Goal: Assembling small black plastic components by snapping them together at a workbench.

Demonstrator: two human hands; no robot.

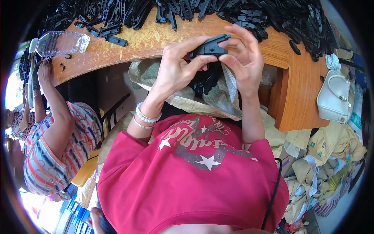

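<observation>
Both my hands hold one black plastic clip part (pixel 210 46) just above the edge of the wooden table (pixel 148 41). My left hand (pixel 177 64) grips its near end between thumb and fingers. My right hand (pixel 243 54) pinches the far end, with its fingers spread upward. Below them an open woven sack (pixel 222 97) lies on my lap with more black parts (pixel 204 84) inside it. A big heap of the same black plastic parts (pixel 272 15) covers the far side of the table.
A person in a striped shirt (pixel 58 148) sits at my left, a hand raised to the table edge. A clear plastic bottle (pixel 62 42) lies on the table's left end. A white handbag (pixel 334 97) hangs at the right, above piled sacks (pixel 327 163).
</observation>
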